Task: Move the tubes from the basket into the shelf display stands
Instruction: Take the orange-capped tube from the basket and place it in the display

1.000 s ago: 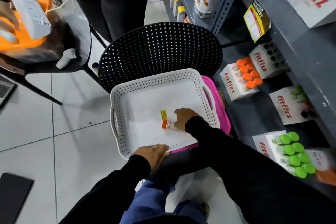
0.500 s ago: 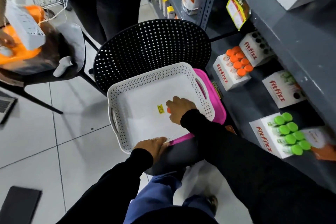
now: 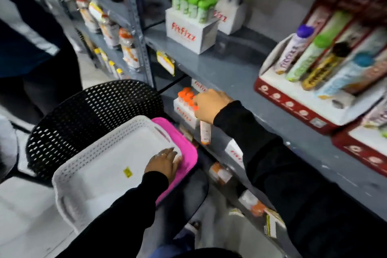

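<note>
My right hand (image 3: 210, 105) grips a white tube with an orange cap (image 3: 204, 132), held upright in front of the lower shelf. It sits right beside a white display stand (image 3: 184, 114) full of orange-capped tubes. The white perforated basket (image 3: 88, 165) rests on a pink basket (image 3: 184, 148) on a black chair; only a yellow sticker (image 3: 127, 172) lies inside. My left hand (image 3: 164, 163) presses flat on the white basket's right rim.
A black perforated chair back (image 3: 94, 115) stands behind the baskets. On the upper shelf (image 3: 230, 69) sit a stand of green-capped tubes (image 3: 191, 4) and a red tray of lying tubes (image 3: 314, 73). Another person (image 3: 27, 48) stands at the left.
My right hand picked the orange-capped tube out of the basket and carried it up to the stand on the lower shelf. My view swung up and right toward the shelves.
</note>
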### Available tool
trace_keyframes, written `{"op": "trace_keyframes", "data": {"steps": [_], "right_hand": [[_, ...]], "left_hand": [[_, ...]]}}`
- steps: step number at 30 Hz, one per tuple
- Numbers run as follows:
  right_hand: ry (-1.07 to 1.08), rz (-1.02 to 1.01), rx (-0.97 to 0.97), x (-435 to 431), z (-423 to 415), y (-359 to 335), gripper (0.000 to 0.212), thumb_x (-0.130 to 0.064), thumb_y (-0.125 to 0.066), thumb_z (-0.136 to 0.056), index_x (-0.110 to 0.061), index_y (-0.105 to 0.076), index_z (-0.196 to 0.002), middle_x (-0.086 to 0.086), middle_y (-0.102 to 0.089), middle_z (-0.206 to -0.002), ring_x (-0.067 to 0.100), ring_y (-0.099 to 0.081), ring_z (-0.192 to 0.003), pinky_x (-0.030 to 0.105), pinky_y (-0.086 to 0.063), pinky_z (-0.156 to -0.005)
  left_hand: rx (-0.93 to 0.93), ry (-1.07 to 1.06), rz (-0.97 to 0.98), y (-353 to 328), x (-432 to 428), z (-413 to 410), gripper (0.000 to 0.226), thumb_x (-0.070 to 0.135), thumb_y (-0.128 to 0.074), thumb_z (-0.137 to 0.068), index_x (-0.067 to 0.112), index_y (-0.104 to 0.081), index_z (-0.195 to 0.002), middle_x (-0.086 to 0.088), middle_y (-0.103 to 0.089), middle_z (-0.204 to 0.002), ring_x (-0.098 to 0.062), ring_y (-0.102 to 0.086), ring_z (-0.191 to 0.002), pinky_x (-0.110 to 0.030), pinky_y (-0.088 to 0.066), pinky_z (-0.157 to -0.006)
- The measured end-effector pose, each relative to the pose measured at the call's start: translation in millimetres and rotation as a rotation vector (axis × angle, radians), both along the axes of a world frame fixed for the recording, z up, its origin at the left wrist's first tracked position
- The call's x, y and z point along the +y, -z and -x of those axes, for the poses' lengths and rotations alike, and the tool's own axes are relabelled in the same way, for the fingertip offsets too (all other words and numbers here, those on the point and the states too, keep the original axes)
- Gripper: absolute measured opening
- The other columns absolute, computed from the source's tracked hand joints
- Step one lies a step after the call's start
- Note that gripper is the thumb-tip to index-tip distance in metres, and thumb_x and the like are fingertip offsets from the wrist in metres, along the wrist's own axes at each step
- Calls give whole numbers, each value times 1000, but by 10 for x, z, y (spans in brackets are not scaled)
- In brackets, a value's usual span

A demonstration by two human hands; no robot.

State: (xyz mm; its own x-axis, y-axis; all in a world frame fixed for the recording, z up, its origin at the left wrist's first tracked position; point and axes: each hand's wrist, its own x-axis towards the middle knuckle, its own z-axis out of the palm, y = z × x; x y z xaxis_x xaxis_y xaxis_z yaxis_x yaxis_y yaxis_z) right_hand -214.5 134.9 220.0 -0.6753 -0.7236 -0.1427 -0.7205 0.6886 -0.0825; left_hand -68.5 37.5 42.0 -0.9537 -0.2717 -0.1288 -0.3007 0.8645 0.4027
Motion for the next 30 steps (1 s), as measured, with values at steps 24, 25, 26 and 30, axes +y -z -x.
{"op": "trace_keyframes", "data": {"steps": [24, 25, 26, 30], "right_hand": [[809, 355, 284, 2221, 425, -1497, 19, -21, -59, -84, -3, -60, -80, 14, -57, -81, 29, -55, -73, 27, -39, -54], [845, 367, 304, 2258, 452, -1468, 19, -19, -58, -85, -4, -56, -73, 14, -54, -78, 28, -53, -66, 27, -37, -51], [868, 372, 325, 2291, 472, -1433, 21, -18, -56, -86, -5, -53, -70, 15, -53, -78, 28, -51, -64, 28, -40, -52], [903, 334, 382, 2340, 534, -1251, 26, -20, -52, -93, 2, -56, -107, 25, -62, -107, 38, -60, -98, 41, -51, -83]], "left_hand": [[342, 628, 268, -833, 1447, 1822, 56, 45, -27, -96, 12, -23, -141, -6, -24, -153, -20, -14, -141, -35, -5, -115], [338, 617, 269, -828, 1458, 1828, 56, 45, -26, -96, 12, -22, -141, -5, -23, -153, -20, -13, -141, -35, -5, -115], [333, 608, 269, -819, 1466, 1822, 57, 46, -25, -96, 13, -21, -141, -5, -22, -153, -20, -13, -141, -35, -5, -115], [313, 596, 264, -808, 1479, 1818, 58, 48, -21, -95, 14, -18, -142, -4, -20, -154, -19, -11, -142, -34, -4, -116]]}}
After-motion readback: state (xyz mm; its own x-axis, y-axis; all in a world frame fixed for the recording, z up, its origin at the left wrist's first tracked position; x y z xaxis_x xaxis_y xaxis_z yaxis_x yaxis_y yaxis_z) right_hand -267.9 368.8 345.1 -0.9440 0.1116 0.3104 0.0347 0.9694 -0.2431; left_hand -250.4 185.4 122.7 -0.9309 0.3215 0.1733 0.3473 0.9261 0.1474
